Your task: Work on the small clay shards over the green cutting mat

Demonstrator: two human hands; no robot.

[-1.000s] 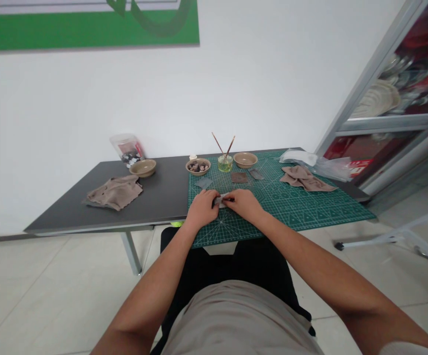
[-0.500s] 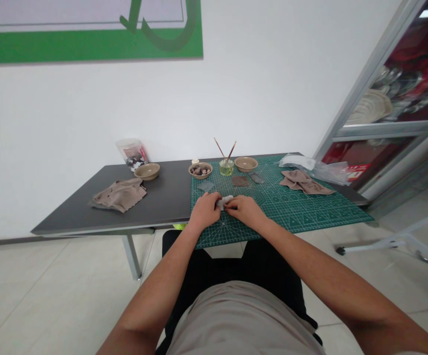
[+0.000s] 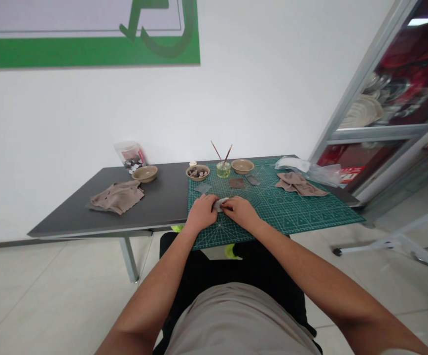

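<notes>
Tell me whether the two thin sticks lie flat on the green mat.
No, the thin sticks stand slanted in a small clear container, their upper ends above its rim.

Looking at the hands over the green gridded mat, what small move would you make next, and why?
Probably ease the right hand back slightly while the left hand steadies the small pale-grey piece: both hands' fingers meet at it over the green gridded mat and hide much of its surface.

A single view, worn on the head, looks forward and steeply down — over the wearer's own torso and forearms, close below, to the desk (image 3: 162,195) and the wall (image 3: 254,98) behind it.
</notes>
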